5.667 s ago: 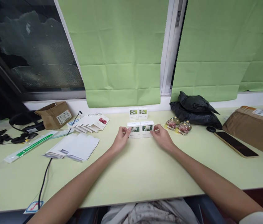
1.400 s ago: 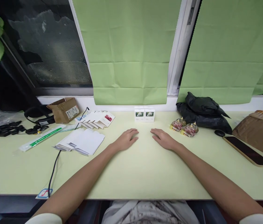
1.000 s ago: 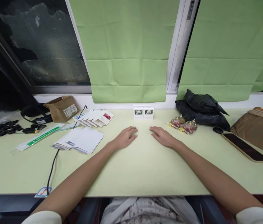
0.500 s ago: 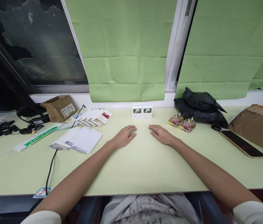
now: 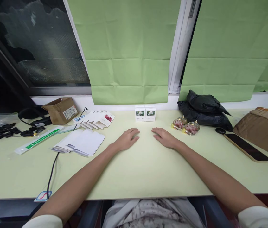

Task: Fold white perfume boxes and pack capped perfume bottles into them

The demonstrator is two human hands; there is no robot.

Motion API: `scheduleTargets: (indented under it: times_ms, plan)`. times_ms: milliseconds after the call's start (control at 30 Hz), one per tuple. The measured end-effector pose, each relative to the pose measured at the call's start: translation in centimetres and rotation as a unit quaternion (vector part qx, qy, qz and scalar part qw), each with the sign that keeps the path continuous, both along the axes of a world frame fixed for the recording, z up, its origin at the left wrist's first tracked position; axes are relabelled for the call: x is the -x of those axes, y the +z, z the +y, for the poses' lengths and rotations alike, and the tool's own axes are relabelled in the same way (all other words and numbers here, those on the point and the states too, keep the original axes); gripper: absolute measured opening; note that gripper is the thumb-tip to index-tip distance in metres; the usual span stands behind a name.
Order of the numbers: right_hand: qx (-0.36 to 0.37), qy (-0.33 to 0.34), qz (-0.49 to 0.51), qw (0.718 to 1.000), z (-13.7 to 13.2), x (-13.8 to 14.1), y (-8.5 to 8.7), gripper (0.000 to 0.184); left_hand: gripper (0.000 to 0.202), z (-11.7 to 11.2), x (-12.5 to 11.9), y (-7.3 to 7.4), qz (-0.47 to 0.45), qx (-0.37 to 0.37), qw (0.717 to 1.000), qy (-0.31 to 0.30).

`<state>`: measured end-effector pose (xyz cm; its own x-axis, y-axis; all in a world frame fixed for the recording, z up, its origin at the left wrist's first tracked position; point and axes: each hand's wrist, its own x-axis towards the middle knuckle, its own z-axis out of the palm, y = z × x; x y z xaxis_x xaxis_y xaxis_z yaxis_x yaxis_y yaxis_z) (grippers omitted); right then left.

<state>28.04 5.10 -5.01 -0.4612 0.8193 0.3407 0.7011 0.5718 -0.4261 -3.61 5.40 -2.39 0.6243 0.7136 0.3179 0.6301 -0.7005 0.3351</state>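
Observation:
My left hand (image 5: 127, 139) rests on the pale table (image 5: 145, 171), fingers stretched out and thumb apart, holding nothing. Across from it my right hand (image 5: 164, 137) lies in the same way, also holding nothing. Just beyond the space between them stand a white box with a flower picture (image 5: 140, 114) and a matching white box (image 5: 150, 114), side by side against the wall. Two round clear ornaments with pink contents and gold tops, one at the back (image 5: 179, 123) and one nearer (image 5: 191, 127), sit right of my right hand.
Left of my left hand lie flattened white boxes (image 5: 88, 139) and fanned picture boxes (image 5: 98, 119). Behind are an open brown carton (image 5: 62, 110) and a cable (image 5: 52, 172). On the right are black bags (image 5: 202, 109), a phone (image 5: 246, 147) and a brown parcel (image 5: 262, 129).

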Motion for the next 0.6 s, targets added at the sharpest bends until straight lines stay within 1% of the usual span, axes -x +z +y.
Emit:
scheduleTargets:
  times_ms: [600]
  plan:
    - [-0.002, 0.000, -0.008, 1.000, 0.02, 0.10, 0.03, 0.044, 0.049, -0.15, 0.08, 0.15, -0.005, 0.007, 1.000, -0.001]
